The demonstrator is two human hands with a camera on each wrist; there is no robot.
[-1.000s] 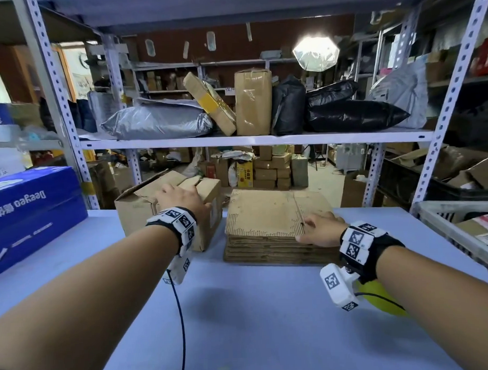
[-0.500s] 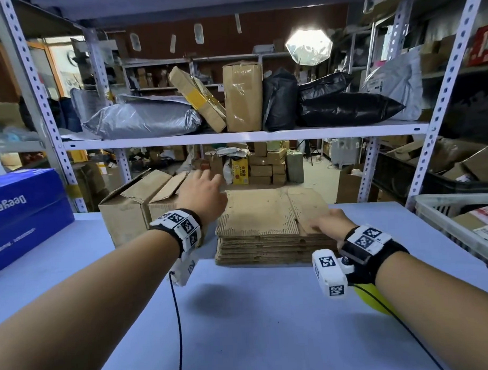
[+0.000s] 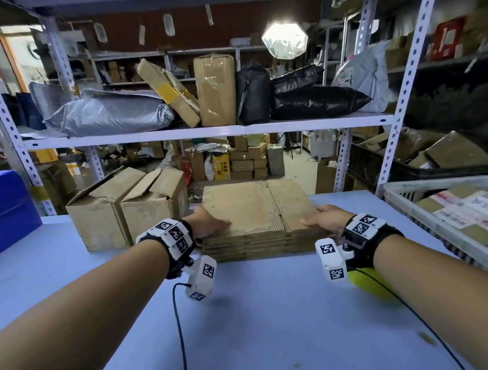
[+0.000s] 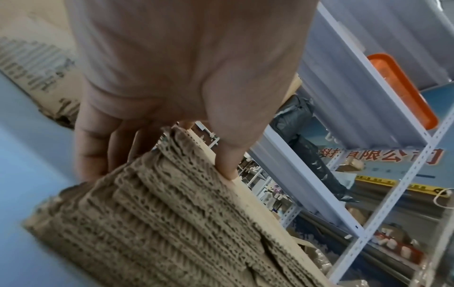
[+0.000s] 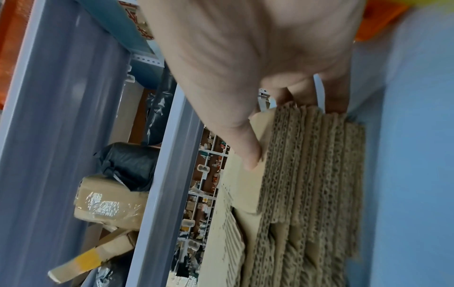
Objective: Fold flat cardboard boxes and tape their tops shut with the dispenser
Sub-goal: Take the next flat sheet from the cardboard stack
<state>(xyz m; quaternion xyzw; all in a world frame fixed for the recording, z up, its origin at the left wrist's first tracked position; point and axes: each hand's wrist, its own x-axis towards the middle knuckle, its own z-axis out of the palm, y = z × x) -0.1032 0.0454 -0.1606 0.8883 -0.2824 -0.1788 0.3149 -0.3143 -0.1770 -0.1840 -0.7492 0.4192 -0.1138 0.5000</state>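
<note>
Looks like the very start: grabbing blanks off the stack of flattened cardboard boxes [image 3: 255, 220], which sits mid-table just right of two open boxes [image 3: 127, 205]. Left hand [image 3: 208, 222] and right hand [image 3: 324, 219] each clamp an end, thumb on top, fingers down the side. The stack's long axis runs left-right, corrugated edge facing me. Next I'd guess: peel one sheet free.
</note>
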